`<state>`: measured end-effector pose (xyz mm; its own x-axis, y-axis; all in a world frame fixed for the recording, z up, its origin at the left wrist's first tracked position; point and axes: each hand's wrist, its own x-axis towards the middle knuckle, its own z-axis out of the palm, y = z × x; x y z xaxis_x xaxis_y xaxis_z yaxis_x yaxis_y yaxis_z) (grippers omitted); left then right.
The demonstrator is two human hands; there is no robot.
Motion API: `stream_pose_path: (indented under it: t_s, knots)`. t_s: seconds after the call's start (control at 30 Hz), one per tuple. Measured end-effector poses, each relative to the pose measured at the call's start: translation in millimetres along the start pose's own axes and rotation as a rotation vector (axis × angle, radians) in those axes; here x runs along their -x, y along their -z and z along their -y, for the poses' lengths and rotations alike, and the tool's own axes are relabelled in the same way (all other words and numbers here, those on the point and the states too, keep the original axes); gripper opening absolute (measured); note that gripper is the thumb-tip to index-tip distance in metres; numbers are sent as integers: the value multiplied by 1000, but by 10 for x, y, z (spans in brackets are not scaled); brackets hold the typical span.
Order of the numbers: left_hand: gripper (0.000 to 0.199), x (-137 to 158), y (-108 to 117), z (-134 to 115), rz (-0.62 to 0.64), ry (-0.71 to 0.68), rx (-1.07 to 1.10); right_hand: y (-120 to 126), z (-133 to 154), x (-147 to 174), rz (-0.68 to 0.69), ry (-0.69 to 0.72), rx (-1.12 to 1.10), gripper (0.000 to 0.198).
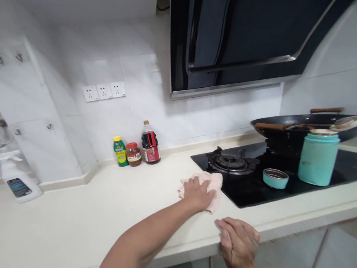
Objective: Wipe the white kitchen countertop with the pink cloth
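Note:
My left hand (199,194) presses palm down on a pale pink cleaning cloth (215,182), fingers bent over it. The cloth lies on the cream countertop (134,200), right against the left edge of the black glass gas hob (249,196). Nearer to me, at the counter's front edge, my right hand (238,243) is curled into a loose fist, apart from the cloth; nothing shows in its fingers. The nearest burner (231,162) sits just beyond the cloth.
On the hob stand a turquoise flask (318,161), its turquoise lid (275,179) and a wok (290,122) with utensils. A soy sauce bottle (150,147), red-lidded jar (133,155) and green bottle (120,152) line the wall. A spray bottle (18,179) stands left; a range hood (235,33) hangs above.

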<state>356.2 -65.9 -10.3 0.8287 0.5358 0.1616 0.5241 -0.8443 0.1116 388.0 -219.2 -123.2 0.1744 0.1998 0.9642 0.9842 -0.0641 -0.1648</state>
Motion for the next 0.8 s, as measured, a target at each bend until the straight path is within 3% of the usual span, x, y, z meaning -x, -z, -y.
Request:
stream_pose_path:
  t_s: [0.17, 0.33, 0.43, 0.53, 0.63, 0.7, 0.8]
  knots:
    - [59, 590, 81, -238, 11, -189, 52, 70, 56, -7, 44, -127, -120, 37]
    - [55, 1008, 127, -405, 48, -316, 108, 443, 35, 262, 84, -265, -308, 39]
    - [55, 1199, 135, -423, 37, -389, 128, 717, 29, 319, 55, -268, -260, 36]
    - [48, 1352, 129, -398, 2, -515, 54, 859, 17, 167, 26, -265, -158, 43]
    - [50, 1414, 103, -369, -55, -584, -6, 795, -51, -42, 201, -327, -152, 52]
    - [61, 1397, 76, -361, -73, -555, -2, 673, -108, -128, 336, -385, -199, 56]
    - [71, 1330, 50, -352, -73, -492, 21, 499, -165, -173, 418, -418, -190, 61]
